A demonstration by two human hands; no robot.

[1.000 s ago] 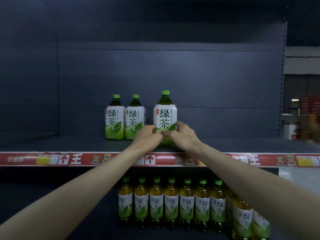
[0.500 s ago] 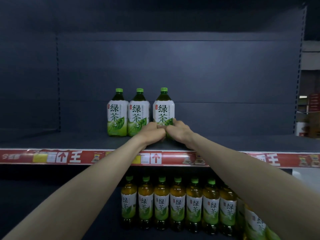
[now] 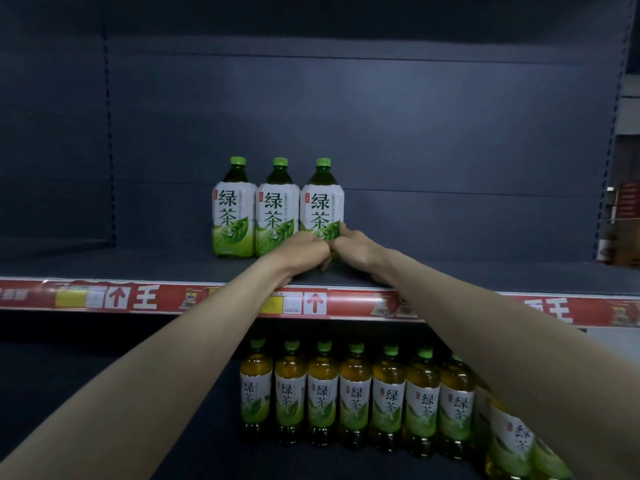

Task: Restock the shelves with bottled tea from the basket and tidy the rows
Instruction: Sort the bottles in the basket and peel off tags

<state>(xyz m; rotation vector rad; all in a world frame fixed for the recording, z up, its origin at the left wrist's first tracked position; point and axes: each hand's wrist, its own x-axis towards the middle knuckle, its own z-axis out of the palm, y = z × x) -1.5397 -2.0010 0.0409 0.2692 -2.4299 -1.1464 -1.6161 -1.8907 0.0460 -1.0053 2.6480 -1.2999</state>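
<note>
Three big green-tea bottles with green caps stand upright in a row on the upper shelf (image 3: 450, 275). The right bottle (image 3: 321, 202) now touches the middle bottle (image 3: 277, 206), which stands against the left bottle (image 3: 232, 206). My left hand (image 3: 304, 249) and my right hand (image 3: 356, 245) grip the base of the right bottle from both sides, fingers curled round it. The bottle's foot is hidden behind my hands.
On the lower shelf stands a row of several smaller tea bottles (image 3: 355, 393). A red price strip (image 3: 450, 306) runs along the upper shelf's front edge. The shelf's back wall is dark. Boxes (image 3: 627, 206) show at the far right. No basket is in view.
My hands have pushed the right bottle back and to the left, from near the shelf's front edge into line against the other two.
</note>
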